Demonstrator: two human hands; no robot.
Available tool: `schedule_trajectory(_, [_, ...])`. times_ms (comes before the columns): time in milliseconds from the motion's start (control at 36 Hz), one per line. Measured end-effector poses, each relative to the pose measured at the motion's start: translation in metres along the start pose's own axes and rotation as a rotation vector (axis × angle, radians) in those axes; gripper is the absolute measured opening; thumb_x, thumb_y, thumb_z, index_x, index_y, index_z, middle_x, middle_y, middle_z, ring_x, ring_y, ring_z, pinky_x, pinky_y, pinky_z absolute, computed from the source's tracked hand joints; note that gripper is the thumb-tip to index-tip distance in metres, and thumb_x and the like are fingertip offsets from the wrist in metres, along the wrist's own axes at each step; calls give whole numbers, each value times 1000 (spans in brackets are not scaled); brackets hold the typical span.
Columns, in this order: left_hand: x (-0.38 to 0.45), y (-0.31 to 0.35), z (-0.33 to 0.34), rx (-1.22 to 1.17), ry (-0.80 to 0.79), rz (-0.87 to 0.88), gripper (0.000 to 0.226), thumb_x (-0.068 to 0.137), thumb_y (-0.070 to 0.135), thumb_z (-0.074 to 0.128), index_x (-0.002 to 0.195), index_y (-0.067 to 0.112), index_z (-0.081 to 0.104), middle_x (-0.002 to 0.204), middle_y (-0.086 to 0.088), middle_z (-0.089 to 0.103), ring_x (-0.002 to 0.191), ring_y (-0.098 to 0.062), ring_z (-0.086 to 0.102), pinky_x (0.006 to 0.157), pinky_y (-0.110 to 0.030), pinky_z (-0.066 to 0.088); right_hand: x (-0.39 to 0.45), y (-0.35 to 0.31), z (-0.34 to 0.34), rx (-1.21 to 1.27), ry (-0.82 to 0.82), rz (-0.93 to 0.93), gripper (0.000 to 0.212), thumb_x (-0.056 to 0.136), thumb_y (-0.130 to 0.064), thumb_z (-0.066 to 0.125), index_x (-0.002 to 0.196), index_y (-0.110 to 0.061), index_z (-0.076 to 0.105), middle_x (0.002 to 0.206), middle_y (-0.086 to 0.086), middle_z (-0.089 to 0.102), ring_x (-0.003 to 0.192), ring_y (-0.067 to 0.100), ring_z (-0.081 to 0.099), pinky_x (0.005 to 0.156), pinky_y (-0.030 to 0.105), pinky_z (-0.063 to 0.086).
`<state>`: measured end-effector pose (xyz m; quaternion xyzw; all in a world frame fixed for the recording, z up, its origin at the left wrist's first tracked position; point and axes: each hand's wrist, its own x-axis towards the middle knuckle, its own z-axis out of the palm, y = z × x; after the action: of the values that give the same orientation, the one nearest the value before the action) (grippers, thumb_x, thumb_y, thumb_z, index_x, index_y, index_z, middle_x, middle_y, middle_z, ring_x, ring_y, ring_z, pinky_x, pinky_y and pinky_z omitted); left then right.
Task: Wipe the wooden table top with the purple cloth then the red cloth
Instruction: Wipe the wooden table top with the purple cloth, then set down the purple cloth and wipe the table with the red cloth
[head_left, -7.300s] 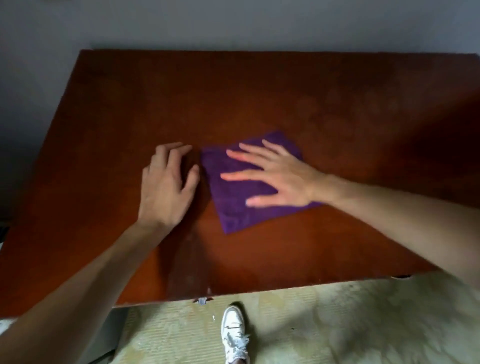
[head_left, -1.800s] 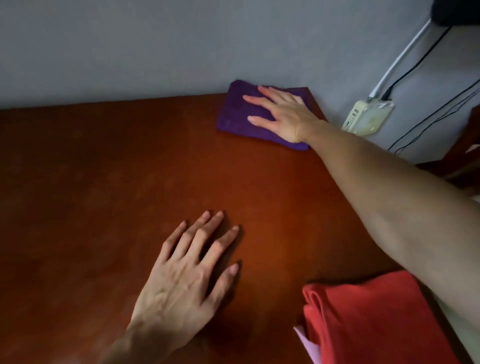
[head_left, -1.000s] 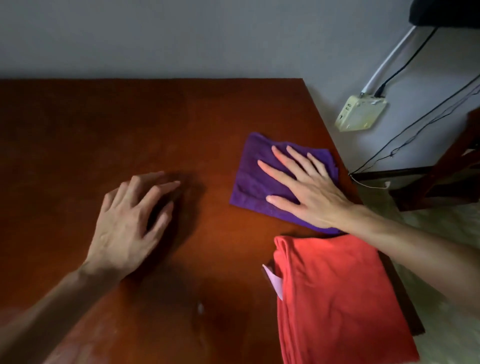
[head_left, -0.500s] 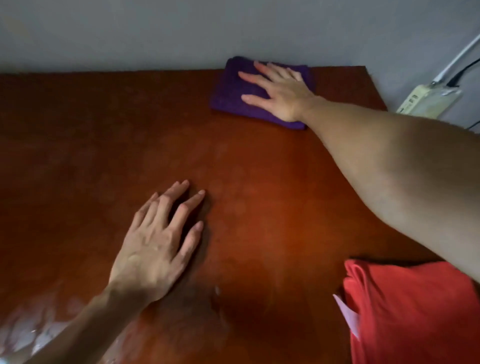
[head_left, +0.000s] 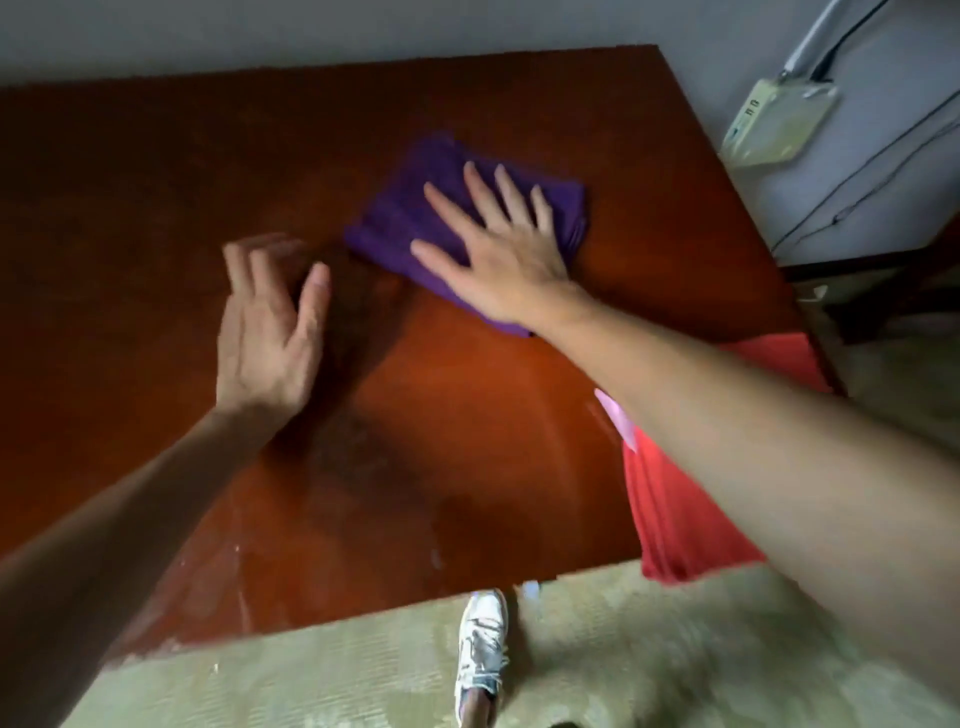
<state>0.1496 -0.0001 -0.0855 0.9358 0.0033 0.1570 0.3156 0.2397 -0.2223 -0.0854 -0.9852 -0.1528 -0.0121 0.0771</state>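
Note:
A folded purple cloth (head_left: 405, 218) lies on the reddish-brown wooden table top (head_left: 467, 415), right of centre. My right hand (head_left: 498, 244) presses flat on it with fingers spread. My left hand (head_left: 270, 322) rests just left of the cloth, fingers apart and blurred, holding nothing. A folded red cloth (head_left: 675, 514) lies at the table's near right corner, partly hidden under my right forearm, with a pink tag at its left edge.
A grey wall runs behind the table. A cream power strip (head_left: 774, 124) with cables hangs on the wall at right. A dark wooden chair frame (head_left: 883, 280) stands beside the table. My white shoe (head_left: 480, 649) is on the pale mat below the front edge.
My right hand has slid the purple cloth from the far edge by the wall back toward the middle of the table. My left hand has shifted slightly; the view now tilts down.

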Motion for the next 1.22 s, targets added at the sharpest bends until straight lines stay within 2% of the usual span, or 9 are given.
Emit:
schedule_trajectory(139, [-28,14,-6,-27,106,-132,45,105,42,42,126,4,52,136,-23,41,114,-36,53,98,-41,41,-108,-27,5,16,14,-119,79,91,-77,17,162,-43,23,174,2,15,160,31,9,127,55,5])
schedule_trajectory(250, [-64,34,-11,-30,4,-62,38,106,40,43,127,9,51,133,-17,42,107,-34,55,89,-42,44,-178,-37,10,50,63,-260,73,95,-73,32,159,-38,36,171,5,23,159,32,15,126,57,11])
schedule_trajectory(389, [-91,57,-21,-20,-147,64,39,104,45,42,132,19,49,131,-4,42,108,-27,61,88,-44,52,-221,-31,7,22,37,-448,72,97,-72,33,160,-37,34,171,7,23,159,32,14,127,55,9])
schedule_trajectory(528, [-98,78,-25,60,-127,148,29,105,24,49,132,14,51,129,-4,45,102,-25,59,77,-33,44,-224,-12,-7,22,-36,-582,70,99,-68,40,160,-34,35,170,8,26,158,31,18,126,55,14])
schedule_trajectory(639, [-94,90,-20,87,-126,194,27,101,13,52,128,11,54,124,-11,48,101,-33,59,81,-34,44,-237,32,-42,177,52,-493,56,105,-55,42,157,-33,43,169,3,31,156,21,28,127,43,17])
schedule_trajectory(750, [-88,108,-8,217,-281,355,35,98,28,44,124,10,59,119,-14,52,100,-42,58,82,-50,51,-266,109,-61,149,53,-329,52,107,-50,42,157,-36,41,168,-5,31,155,15,28,124,44,25])
schedule_trajectory(833, [-87,124,10,312,-350,424,39,99,36,40,123,15,62,120,-13,55,101,-38,57,80,-47,47,-274,141,-61,133,-24,-290,54,107,-52,40,159,-39,36,170,-7,25,158,14,20,123,52,26])
schedule_trajectory(1028, [-59,141,48,271,-327,324,39,98,38,42,127,20,60,118,-4,57,102,-28,54,81,-42,43,-240,138,-41,-65,-71,-444,58,105,-64,29,161,-47,22,174,-9,8,160,15,5,125,55,16])
schedule_trajectory(1222, [-30,122,53,385,-447,342,49,96,48,38,140,31,53,129,-2,55,102,-27,56,84,-41,44,-198,165,-44,-64,-113,-557,58,104,-63,33,160,-51,21,174,-12,6,161,14,2,126,62,4])
